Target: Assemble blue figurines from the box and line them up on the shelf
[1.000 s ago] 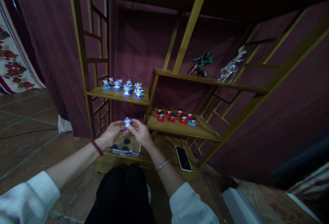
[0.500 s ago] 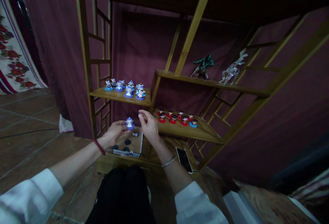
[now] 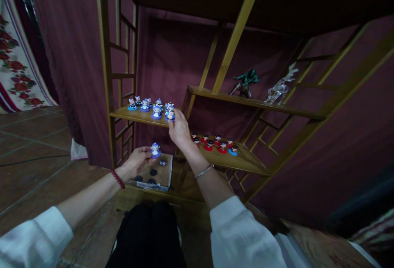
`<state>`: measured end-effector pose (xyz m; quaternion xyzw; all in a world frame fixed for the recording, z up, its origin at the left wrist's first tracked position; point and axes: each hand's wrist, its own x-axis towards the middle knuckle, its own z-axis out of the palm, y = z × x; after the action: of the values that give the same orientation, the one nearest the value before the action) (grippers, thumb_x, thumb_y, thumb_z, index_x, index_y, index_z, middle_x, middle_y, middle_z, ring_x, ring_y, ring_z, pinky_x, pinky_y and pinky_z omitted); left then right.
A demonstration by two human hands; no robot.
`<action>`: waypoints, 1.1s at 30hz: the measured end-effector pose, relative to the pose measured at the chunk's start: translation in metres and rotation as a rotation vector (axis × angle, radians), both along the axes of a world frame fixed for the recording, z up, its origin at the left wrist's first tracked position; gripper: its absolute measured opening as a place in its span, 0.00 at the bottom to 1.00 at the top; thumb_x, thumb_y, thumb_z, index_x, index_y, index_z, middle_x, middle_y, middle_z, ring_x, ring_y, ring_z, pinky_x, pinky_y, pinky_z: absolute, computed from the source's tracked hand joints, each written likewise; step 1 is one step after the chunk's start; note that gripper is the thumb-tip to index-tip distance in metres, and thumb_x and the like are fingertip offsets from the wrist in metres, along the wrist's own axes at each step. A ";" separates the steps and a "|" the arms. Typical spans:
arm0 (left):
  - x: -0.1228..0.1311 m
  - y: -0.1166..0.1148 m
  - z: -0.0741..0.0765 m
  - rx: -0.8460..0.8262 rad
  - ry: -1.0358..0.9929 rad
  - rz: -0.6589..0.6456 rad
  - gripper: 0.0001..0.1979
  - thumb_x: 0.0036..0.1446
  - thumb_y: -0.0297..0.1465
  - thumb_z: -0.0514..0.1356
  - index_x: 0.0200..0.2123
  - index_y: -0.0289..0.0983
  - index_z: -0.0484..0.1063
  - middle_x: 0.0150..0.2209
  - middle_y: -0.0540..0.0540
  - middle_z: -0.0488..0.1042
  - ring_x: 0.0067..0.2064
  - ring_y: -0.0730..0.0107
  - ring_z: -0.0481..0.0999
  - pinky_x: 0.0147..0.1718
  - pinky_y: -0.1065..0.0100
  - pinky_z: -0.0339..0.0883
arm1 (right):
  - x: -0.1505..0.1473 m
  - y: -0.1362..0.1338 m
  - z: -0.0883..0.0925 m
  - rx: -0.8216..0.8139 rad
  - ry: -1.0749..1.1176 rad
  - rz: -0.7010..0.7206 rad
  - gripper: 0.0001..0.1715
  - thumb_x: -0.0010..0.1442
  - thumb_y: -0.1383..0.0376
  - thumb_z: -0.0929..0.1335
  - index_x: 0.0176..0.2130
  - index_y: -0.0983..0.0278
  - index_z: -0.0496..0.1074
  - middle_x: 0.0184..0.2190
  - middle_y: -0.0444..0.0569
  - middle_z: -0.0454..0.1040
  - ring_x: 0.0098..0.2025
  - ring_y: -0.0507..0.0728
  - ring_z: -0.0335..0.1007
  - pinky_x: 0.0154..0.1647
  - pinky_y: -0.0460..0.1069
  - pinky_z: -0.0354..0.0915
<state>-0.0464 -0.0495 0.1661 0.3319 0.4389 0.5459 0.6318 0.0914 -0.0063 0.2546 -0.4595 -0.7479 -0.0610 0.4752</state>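
Note:
Between the thumb and fingers of my left hand is a white figurine with a purple cap and base, upright above an open box. My right hand is raised to the right end of the upper left shelf, its fingers around the edge of a figurine with a purple base. Several small figurines stand beside it on that shelf. In the box lie several dark discs and one small figurine.
Red-based figurines and a blue-based one stand on the lower right shelf. Above them are a green-caped figure and a clear figure. Wooden posts frame the shelves.
My right hand has moved up from above the box to the figurine at the upper left shelf's right end. My left hand still holds its figurine, almost unmoved. The view has shifted slightly.

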 end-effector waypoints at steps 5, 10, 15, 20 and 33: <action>-0.009 -0.001 0.010 0.032 0.017 -0.041 0.07 0.46 0.14 0.57 0.29 0.28 0.70 0.29 0.41 0.76 0.27 0.73 0.75 0.27 0.75 0.71 | -0.005 0.012 0.006 -0.031 -0.018 -0.049 0.25 0.54 0.73 0.62 0.52 0.72 0.60 0.50 0.62 0.64 0.54 0.63 0.59 0.54 0.58 0.58; -0.017 -0.002 0.022 0.057 0.043 -0.115 0.07 0.45 0.16 0.59 0.30 0.28 0.71 0.30 0.40 0.76 0.28 0.72 0.76 0.28 0.75 0.71 | -0.005 0.011 0.005 -0.007 -0.026 -0.052 0.25 0.53 0.72 0.62 0.52 0.72 0.60 0.49 0.62 0.64 0.53 0.63 0.59 0.53 0.59 0.59; -0.015 -0.002 0.023 0.046 0.051 -0.117 0.06 0.46 0.16 0.59 0.30 0.28 0.72 0.29 0.41 0.76 0.28 0.73 0.76 0.28 0.75 0.71 | -0.004 0.003 -0.003 0.091 -0.027 -0.012 0.25 0.54 0.72 0.62 0.52 0.68 0.60 0.52 0.59 0.61 0.55 0.62 0.55 0.56 0.59 0.57; -0.012 -0.002 0.025 0.070 0.049 -0.129 0.06 0.46 0.17 0.59 0.30 0.28 0.72 0.30 0.41 0.76 0.29 0.72 0.76 0.28 0.75 0.70 | -0.002 -0.011 -0.006 0.183 -0.008 0.039 0.21 0.56 0.71 0.60 0.50 0.65 0.63 0.52 0.56 0.61 0.55 0.59 0.55 0.57 0.58 0.56; -0.027 -0.004 0.067 0.128 0.036 -0.073 0.08 0.45 0.14 0.56 0.27 0.28 0.71 0.30 0.42 0.75 0.29 0.72 0.76 0.30 0.72 0.71 | 0.000 -0.031 -0.006 0.174 0.028 0.123 0.13 0.59 0.68 0.59 0.40 0.63 0.69 0.38 0.50 0.71 0.42 0.55 0.67 0.47 0.49 0.63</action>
<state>-0.0735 -0.0535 0.2329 0.3974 0.4019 0.5433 0.6208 0.0912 -0.0369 0.2484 -0.3705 -0.7599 -0.0901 0.5265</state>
